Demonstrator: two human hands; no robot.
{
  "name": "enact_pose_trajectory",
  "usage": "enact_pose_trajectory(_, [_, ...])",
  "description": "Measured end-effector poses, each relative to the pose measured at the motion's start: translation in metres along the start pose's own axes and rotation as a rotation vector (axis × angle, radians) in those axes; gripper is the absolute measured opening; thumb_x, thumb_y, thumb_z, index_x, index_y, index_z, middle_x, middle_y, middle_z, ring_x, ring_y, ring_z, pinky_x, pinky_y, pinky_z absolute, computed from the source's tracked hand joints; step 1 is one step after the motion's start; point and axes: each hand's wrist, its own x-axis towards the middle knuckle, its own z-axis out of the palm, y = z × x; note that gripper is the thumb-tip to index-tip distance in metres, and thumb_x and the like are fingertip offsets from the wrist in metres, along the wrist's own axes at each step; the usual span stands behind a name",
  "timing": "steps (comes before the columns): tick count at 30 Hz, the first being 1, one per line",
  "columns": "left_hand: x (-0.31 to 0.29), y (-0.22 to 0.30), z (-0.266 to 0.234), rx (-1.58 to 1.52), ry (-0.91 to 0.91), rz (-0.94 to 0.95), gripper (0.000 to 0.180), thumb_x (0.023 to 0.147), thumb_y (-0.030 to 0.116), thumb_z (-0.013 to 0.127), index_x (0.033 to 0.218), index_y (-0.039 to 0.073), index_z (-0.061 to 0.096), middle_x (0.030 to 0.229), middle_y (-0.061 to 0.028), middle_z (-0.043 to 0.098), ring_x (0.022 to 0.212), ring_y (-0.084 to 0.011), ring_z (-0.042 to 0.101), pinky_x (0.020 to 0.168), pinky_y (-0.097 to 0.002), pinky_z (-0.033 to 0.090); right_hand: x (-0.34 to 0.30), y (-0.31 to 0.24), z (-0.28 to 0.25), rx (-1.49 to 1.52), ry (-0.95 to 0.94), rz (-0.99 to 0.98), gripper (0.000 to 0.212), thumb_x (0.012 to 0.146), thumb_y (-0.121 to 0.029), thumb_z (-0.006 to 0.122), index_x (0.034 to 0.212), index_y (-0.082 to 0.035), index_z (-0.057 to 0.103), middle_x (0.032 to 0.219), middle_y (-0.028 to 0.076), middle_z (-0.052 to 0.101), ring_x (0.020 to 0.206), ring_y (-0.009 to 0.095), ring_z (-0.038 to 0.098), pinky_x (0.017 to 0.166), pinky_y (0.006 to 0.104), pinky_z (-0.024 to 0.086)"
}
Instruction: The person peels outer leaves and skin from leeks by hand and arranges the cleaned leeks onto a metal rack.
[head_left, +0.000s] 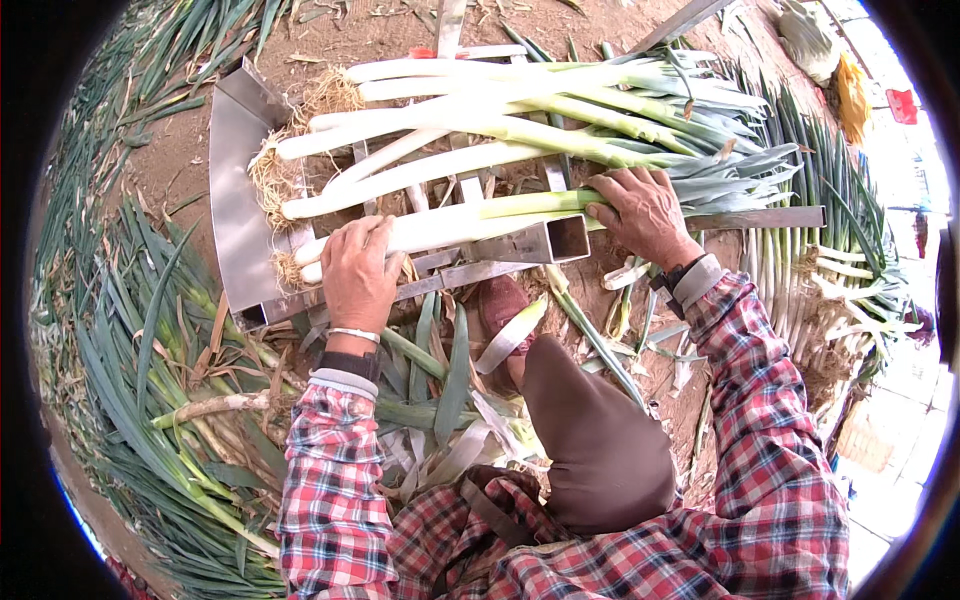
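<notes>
Several long green onions [430, 165] lie side by side across a metal rack, white rooted ends to the left and green leaves to the right. My left hand [358, 270] is closed over the white ends of the nearest stalks, close to their roots [285, 268]. Farther right, my right hand [645, 213] grips the same stalks where they turn green, with its fingers over the top and the thumb on the near side. The rack's upright metal plate [243, 185] stands just left of the roots. My palms and the undersides of the stalks are hidden.
A square metal tube [555, 240] juts along the rack's near side. Loose green onions and leaves [190, 400] heap up on the left. More green onions [790, 285] lie in rows at right. Trimmed leaves [470, 440] litter the soil by my shoe [503, 310]. A yellow bag [852, 95] lies far right.
</notes>
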Motion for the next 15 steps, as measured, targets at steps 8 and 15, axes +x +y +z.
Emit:
enact_pose_trajectory(8, [0.006, 0.007, 0.000, -0.011, 0.022, -0.011, 0.047, 0.071, 0.016, 0.078, 0.117, 0.010, 0.067, 0.117, -0.0043, 0.061, 0.113, -0.0257, 0.054, 0.102, -0.0403, 0.041, -0.042, 0.149, -0.035, -0.170, -0.292, -0.041, 0.036, 0.093, -0.038, 0.053, 0.117, -0.013, 0.064, 0.098, 0.009, 0.064, 0.098, 0.029, 0.061, 0.088, 0.0458, 0.045])
enact_pose_trajectory(15, [0.002, 0.001, -0.001, -0.020, -0.008, -0.031, 0.047, 0.071, 0.013, 0.077, 0.117, 0.009, 0.067, 0.117, -0.0048, 0.061, 0.112, -0.0266, 0.054, 0.101, -0.0411, 0.042, 0.059, 0.038, -0.021, 0.347, -0.018, 0.175, 0.041, 0.081, -0.031, 0.072, 0.113, -0.009, 0.061, 0.109, 0.016, 0.060, 0.107, 0.032, 0.058, 0.089, 0.0474, 0.047])
